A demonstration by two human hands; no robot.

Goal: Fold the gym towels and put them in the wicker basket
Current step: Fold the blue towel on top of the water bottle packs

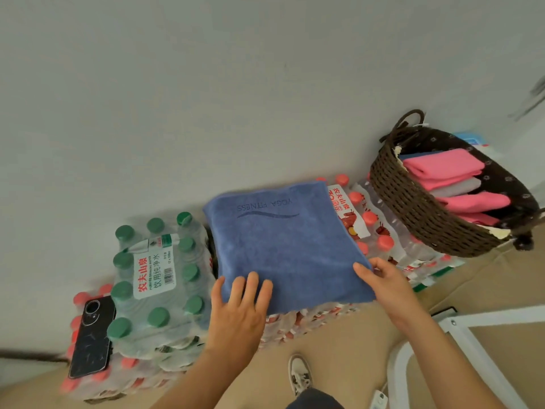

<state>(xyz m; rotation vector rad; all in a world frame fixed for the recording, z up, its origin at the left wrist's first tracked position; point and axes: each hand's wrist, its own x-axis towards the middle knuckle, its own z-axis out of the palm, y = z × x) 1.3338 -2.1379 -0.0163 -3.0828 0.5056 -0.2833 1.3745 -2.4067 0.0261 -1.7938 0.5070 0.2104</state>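
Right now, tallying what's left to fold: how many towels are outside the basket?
1: the blue towel on the bottle packs, left of the basket. Others may lie out of view.

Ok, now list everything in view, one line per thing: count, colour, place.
blue towel: one, blue, lying flat on the red-capped packs, centre
wicker basket: one, dark brown, right, on bottle packs
folded towels: several, mostly pink, one grey, one blue edge, inside the wicker basket
green-capped pack: one, clear bottles with green caps, left of the blue towel
red-capped packs: several, clear bottles with red caps, under the towel, basket and green-capped pack
phone: one, black, far left, on a red-capped pack
shoe: one, white and beige, floor, bottom centre
white frame: one, white, bottom right
left hand: one, flat on the towel's near edge
right hand: one, pinches the towel's near right corner
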